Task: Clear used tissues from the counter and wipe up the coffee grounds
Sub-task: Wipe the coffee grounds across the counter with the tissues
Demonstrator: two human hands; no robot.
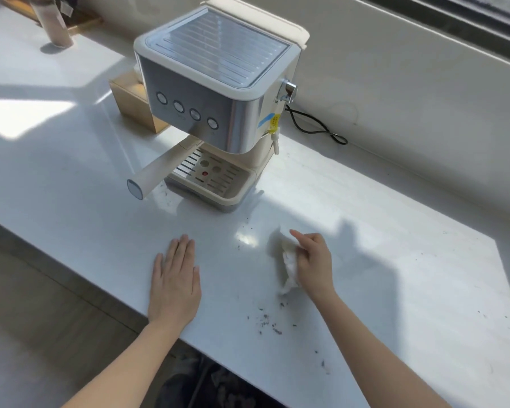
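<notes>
Sunlit white stone counter (395, 275), cream espresso machine (215, 92) behind; my right hand (314, 260) pinches a crumpled white tissue (289, 266), soft, light, tear-prone; left hand (174, 278) lies spread flat; dark coffee grounds (267, 320) scattered nearby.

1. White counter (395, 260): glossy, long, running away from the hands; sunlit patches and soft shadows across it.
2. Pale wall (395, 83): beyond the hands, behind the counter, plain.
3. Dark window frame (468, 22): far upper right of the hands, above the wall.
4. Wood-toned floor (42, 304): left of and below the hands, under the counter edge.
5. Wooden tray (80, 22): far left corner, well apart from the hands.
</notes>
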